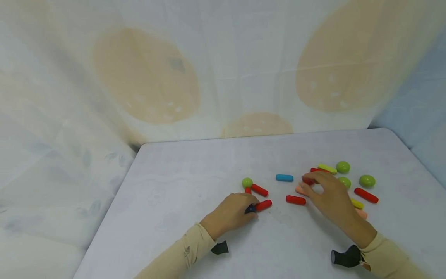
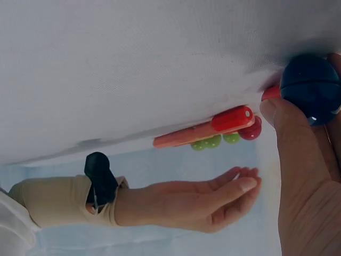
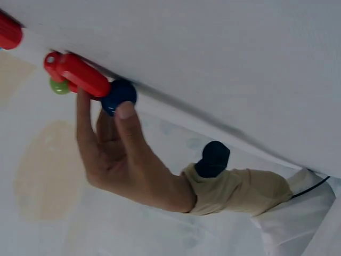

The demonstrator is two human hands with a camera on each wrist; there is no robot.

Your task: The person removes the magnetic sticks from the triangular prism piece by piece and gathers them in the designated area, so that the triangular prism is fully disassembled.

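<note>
My left hand rests on the white table and pinches a dark blue ball between thumb and fingers. A red stick joins that ball, and the right wrist view shows the ball with the stick. Just beyond lie a green ball and another red stick. My right hand hovers over a cluster of pieces, fingers nearly straight and holding nothing, its fingertips by a red ball. A pink stick lies under it.
Around the right hand lie a blue stick, a red stick, a yellow-green stick, green balls, a long red stick and a yellow stick. A pale curtain hangs behind the table.
</note>
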